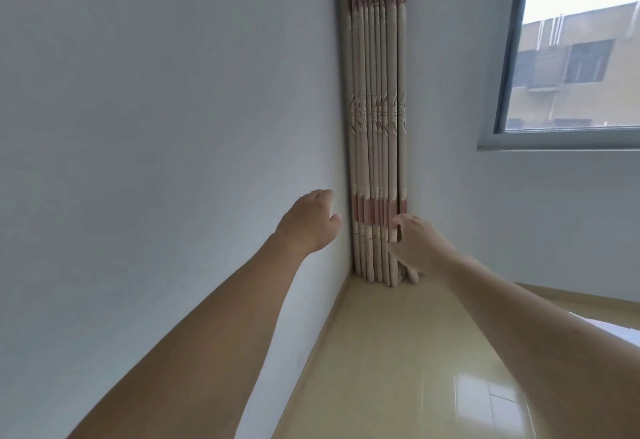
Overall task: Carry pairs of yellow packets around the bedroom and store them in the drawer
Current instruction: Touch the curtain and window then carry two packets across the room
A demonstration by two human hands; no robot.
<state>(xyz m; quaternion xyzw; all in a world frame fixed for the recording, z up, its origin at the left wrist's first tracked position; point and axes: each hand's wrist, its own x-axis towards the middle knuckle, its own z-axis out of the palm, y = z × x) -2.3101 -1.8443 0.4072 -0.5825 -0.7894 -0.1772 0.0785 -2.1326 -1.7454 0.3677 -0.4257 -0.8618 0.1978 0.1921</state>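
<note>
At the room's corner, your right hand [417, 244] pinches the gathered curtain [377, 148]; your left hand [308, 222] reaches beside it, fingers hidden, grip unclear.

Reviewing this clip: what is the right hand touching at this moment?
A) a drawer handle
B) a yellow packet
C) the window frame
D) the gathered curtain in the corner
D: the right hand has its fingers on a fold of the gathered curtain; no packet or drawer shows.
</note>
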